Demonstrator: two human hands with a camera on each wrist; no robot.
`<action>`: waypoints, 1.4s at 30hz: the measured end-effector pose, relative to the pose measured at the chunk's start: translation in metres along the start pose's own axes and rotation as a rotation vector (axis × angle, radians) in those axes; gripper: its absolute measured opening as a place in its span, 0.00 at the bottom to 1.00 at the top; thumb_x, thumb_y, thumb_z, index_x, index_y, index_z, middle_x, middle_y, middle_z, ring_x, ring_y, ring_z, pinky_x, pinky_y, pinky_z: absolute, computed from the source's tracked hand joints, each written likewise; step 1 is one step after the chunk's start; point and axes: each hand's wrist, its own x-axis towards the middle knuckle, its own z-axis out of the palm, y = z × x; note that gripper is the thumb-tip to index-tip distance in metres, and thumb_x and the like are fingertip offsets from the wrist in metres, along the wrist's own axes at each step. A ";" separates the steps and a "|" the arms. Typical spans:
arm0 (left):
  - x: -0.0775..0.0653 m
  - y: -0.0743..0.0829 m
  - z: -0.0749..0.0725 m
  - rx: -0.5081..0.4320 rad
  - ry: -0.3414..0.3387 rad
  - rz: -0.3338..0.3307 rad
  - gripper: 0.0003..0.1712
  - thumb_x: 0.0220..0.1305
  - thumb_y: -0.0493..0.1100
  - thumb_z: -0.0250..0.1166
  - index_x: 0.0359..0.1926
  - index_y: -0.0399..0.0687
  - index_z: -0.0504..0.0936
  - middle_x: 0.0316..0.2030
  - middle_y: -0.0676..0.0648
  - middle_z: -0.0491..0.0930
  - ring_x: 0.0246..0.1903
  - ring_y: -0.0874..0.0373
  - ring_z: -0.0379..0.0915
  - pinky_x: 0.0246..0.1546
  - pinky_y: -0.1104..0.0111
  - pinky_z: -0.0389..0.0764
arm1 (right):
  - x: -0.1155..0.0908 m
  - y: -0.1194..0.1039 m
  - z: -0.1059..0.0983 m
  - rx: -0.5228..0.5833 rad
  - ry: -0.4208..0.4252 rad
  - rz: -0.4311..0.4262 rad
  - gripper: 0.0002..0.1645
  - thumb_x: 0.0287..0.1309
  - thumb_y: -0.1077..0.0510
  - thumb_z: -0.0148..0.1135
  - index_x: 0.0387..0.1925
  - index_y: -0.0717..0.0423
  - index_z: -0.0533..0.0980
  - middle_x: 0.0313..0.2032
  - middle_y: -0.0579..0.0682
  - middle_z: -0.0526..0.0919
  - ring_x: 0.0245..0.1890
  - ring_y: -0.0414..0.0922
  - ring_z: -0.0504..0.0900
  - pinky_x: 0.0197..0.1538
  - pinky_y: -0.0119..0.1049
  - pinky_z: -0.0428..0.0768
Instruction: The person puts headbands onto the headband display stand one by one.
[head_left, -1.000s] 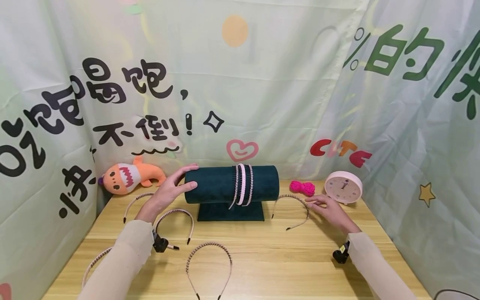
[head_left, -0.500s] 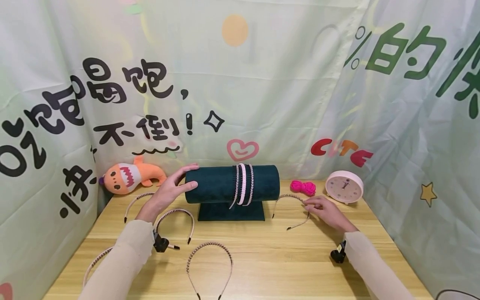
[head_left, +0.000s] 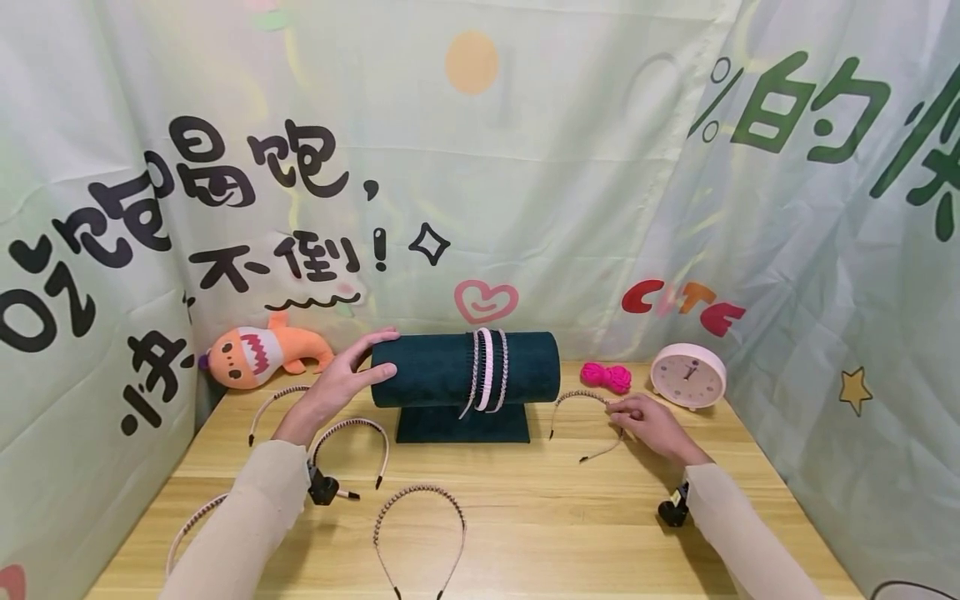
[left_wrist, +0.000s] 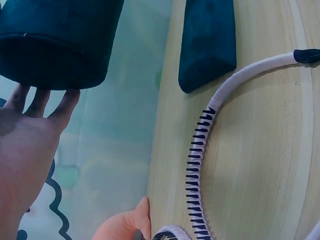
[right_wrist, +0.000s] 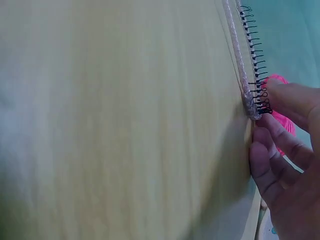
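Note:
A dark green velvet roll [head_left: 427, 367] rests on its base [head_left: 461, 423] at the back centre. Three headbands hang over the roll, a thicker pink headband [head_left: 487, 371] in the middle. My left hand [head_left: 341, 382] touches the roll's left end, thumb over the front and fingers fairly straight; the roll hides their tips in the left wrist view. My right hand [head_left: 652, 425] pinches the right side of a thin braided headband [head_left: 577, 394] with thumb and fingers. Dark comb teeth line this headband [right_wrist: 242, 60] in the right wrist view. Its black-tipped ends are near the table.
Several more headbands lie on the wooden table [head_left: 540, 533], including one front centre [head_left: 418, 490] and a pink one [head_left: 386, 446] by the left forearm. An orange plush toy [head_left: 258, 358], pink yarn bundle [head_left: 606, 377] and round clock [head_left: 688, 375] stand along the back curtain.
My right hand has moved slightly left, and its fingers have closed on the thin headband, which has shifted a little to the right. The left hand stays on the roll's end.

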 end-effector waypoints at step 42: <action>0.000 -0.001 0.000 -0.010 0.001 0.000 0.35 0.81 0.46 0.65 0.82 0.47 0.67 0.87 0.47 0.55 0.87 0.41 0.41 0.83 0.32 0.47 | -0.024 -0.008 -0.021 0.264 -0.061 0.080 0.24 0.82 0.65 0.56 0.73 0.69 0.74 0.58 0.71 0.84 0.28 0.42 0.81 0.32 0.36 0.83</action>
